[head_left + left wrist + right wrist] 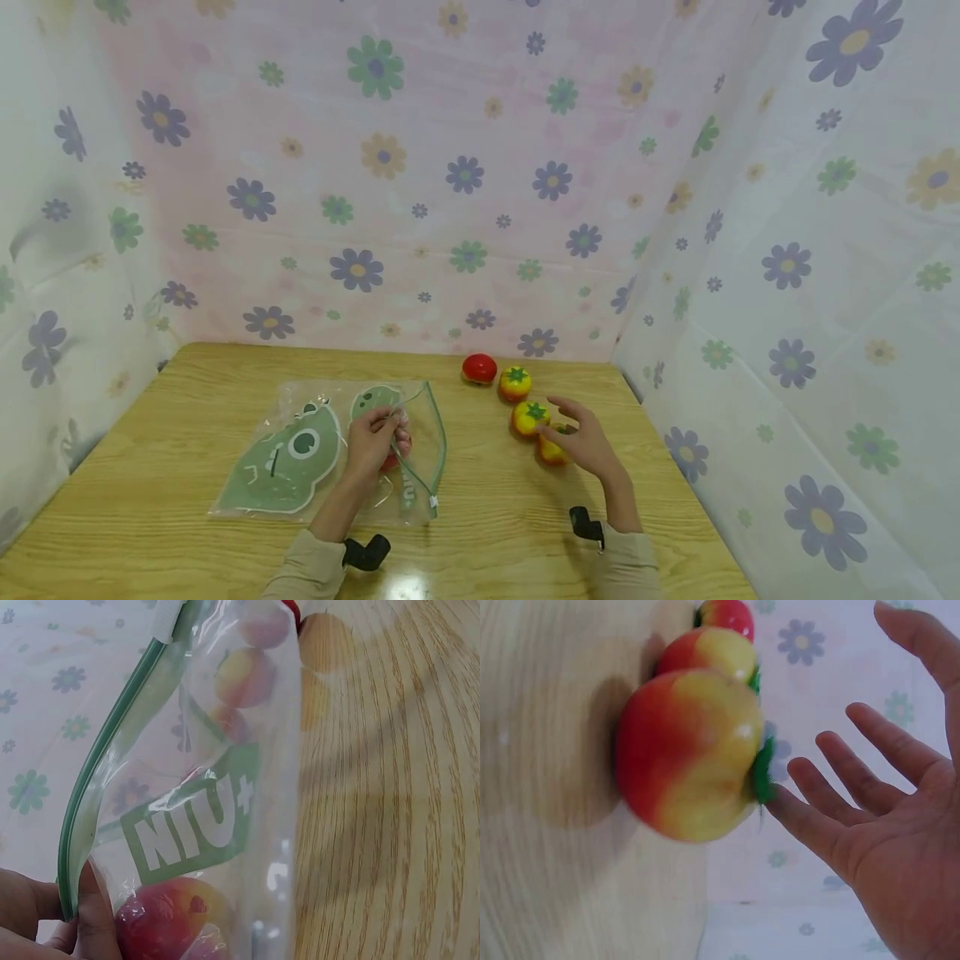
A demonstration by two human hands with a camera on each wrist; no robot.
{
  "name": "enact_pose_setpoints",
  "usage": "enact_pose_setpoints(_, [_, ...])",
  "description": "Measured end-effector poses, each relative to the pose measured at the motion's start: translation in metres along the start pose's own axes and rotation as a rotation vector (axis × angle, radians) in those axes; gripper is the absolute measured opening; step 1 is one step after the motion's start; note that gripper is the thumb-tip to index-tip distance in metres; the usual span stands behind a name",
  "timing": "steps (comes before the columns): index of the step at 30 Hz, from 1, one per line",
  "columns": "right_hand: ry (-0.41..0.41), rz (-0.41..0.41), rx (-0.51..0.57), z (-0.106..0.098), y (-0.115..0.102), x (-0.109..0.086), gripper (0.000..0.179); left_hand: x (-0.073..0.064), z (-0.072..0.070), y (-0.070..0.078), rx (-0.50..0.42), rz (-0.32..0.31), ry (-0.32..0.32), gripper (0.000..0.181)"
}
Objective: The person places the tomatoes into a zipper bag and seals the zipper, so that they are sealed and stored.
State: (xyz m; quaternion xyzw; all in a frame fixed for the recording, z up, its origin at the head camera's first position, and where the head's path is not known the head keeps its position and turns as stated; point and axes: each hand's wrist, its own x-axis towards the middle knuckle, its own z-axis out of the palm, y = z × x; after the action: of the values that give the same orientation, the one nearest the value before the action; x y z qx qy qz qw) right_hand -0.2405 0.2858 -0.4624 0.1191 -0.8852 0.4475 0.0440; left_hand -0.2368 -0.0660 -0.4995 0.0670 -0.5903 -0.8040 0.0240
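My left hand pinches the green zip edge of a clear plastic bag printed with a green cartoon creature. In the left wrist view the bag's mouth gapes, its green strip held between fingers and thumb. A shiny red-and-yellow fruit lies inside the bag. My right hand hovers with spread fingers over two yellow-and-red persimmon-like fruits, a nearer one and one just behind. In the right wrist view a fingertip reaches the green leafy top of a large fruit; the palm holds nothing.
Another yellow-and-red fruit and a plain red fruit sit farther back on the wooden table. Flower-patterned cloth rises behind the table and on both sides. A white slider sits on the bag's zip.
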Motion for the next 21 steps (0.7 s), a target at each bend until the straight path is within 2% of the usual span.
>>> enact_pose_setpoints(6, [0.029, 0.003, -0.106, -0.004, 0.019, -0.002, 0.066, -0.002, -0.001, 0.001, 0.018, 0.017, 0.02, 0.025])
enact_pose_setpoints(13, [0.0, 0.037, -0.103, -0.007, 0.029, -0.008, 0.063, -0.004, -0.003, 0.001, 0.039, 0.035, 0.02, 0.031])
enact_pose_setpoints(21, [-0.014, 0.061, -0.159, -0.003, 0.041, -0.008, 0.062, -0.003, -0.003, 0.0, 0.038, 0.036, 0.006, 0.033])
